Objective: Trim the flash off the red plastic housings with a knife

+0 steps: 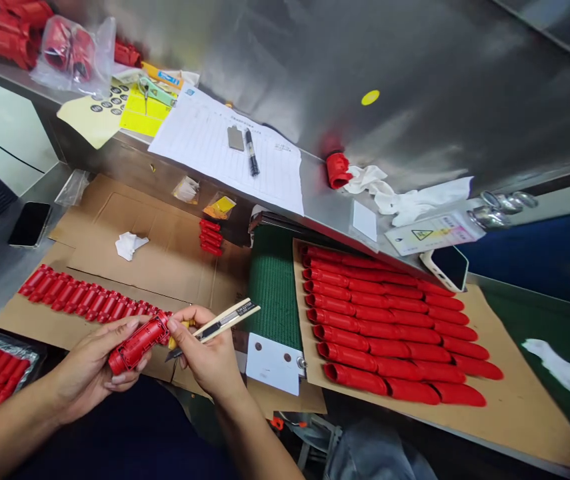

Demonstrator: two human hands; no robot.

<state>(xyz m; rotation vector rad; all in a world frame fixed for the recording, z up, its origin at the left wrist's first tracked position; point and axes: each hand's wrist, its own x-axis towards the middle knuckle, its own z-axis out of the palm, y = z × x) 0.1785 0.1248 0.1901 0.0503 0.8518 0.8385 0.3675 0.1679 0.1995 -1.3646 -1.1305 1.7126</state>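
Note:
My left hand is wrapped round a red plastic tubular part that has ribs and small cut-outs. In my right hand is a utility knife with a pale handle, its blade pointing down and left by the right end of the part. A small yellow piece shows at the right fingers; I cannot make out what it is. Behind my hands, a row of similar red ribbed parts lies on cardboard. A crumpled white tissue rests farther back.
Rows of smooth red shells lie on cardboard to the right of a green belt. On the metal shelf are a printed sheet, a marker and bagged red parts. A phone lies at left.

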